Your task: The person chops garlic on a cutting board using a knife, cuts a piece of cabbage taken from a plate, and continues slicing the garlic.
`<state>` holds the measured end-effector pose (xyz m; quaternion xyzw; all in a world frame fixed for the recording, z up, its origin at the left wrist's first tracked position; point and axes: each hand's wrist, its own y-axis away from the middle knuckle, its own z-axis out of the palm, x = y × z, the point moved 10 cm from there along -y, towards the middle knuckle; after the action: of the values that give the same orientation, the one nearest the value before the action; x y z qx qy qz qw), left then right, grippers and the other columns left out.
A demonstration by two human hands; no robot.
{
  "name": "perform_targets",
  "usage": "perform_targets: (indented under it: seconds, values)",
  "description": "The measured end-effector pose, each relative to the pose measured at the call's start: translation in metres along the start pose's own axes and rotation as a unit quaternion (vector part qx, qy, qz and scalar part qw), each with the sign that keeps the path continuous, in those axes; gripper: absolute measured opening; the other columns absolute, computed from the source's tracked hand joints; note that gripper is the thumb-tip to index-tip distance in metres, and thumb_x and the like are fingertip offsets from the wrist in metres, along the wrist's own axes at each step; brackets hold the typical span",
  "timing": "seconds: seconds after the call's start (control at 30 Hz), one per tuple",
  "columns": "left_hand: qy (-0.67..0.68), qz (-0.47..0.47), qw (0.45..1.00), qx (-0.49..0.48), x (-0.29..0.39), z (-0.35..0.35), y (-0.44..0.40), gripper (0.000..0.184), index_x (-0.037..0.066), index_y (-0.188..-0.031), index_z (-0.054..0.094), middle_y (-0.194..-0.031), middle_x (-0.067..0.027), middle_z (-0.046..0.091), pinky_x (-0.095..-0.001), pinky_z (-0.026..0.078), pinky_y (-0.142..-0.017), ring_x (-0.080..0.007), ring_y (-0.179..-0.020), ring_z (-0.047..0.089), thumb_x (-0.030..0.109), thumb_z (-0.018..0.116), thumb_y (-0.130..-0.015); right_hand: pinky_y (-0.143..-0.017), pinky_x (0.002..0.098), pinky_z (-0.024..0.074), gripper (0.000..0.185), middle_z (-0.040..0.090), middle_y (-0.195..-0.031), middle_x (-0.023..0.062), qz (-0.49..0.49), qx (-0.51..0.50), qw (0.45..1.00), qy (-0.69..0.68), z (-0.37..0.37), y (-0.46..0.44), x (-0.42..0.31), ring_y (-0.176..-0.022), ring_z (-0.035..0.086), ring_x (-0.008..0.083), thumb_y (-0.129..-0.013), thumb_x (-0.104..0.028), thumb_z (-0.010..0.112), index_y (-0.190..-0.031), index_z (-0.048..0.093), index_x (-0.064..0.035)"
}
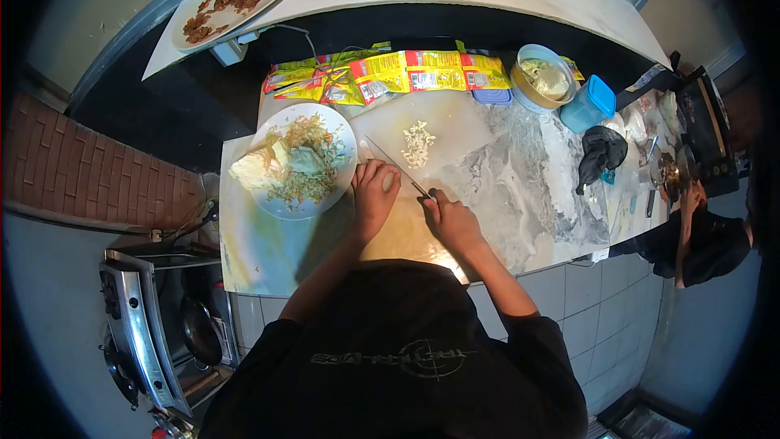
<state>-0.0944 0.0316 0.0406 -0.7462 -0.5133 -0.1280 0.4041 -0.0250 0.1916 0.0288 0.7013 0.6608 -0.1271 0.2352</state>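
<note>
My right hand (pixel 452 225) is closed around the handle of a knife (pixel 398 167), its blade pointing up and left across the counter. Just left of the blade, my left hand (pixel 376 197) has its fingers curled down on the worktop. A small pale piece seems to show at its fingertips, too hidden to name. Beyond the blade lies a loose pile of chopped pale pieces (pixel 418 145). Left of my left hand stands a large white plate (pixel 290 210) with shredded vegetables (pixel 302 126), a pale block (pixel 253 169) and a pale greenish lump (pixel 305 160).
Yellow-and-red sachets (pixel 379 75) line the counter's back. At right are a bowl (pixel 543 81), a blue container (pixel 587 104) and a black bag (pixel 602 154). A plate of brown food (pixel 236 0) rests on the shelf. A stove (pixel 134 309) stands lower left; another person (pixel 707 240) works far right.
</note>
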Motion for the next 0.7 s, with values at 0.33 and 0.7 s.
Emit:
perform_targets:
  seconds: [0.33, 0.7]
  values:
    - [-0.026, 0.060, 0.997, -0.031, 0.023, -0.017, 0.015, 0.024, 0.009, -0.111, 0.067, -0.109, -0.0084, 0.061, -0.0395, 0.039, -0.094, -0.0272, -0.106, 0.054, 0.011, 0.061, -0.088, -0.073, 0.0560, 0.0483, 0.044, 0.063, -0.081, 0.0322, 0.032, -0.021, 0.988, -0.147, -0.007, 0.004, 0.014, -0.082, 0.061, 0.0512, -0.103, -0.040, 0.041, -0.110, 0.058, -0.0001]
    - [-0.054, 0.100, 0.991, -0.076, 0.035, -0.011, 0.022, 0.034, 0.010, -0.120, 0.063, -0.119, -0.0064, 0.057, -0.0430, 0.036, -0.098, -0.0274, -0.114, 0.050, 0.019, 0.065, -0.088, -0.074, 0.0552, 0.0489, 0.045, 0.064, -0.081, 0.0319, 0.016, -0.044, 0.987, -0.156, 0.002, 0.006, 0.008, -0.084, 0.062, 0.0503, -0.102, -0.040, 0.042, -0.114, 0.058, 0.0005]
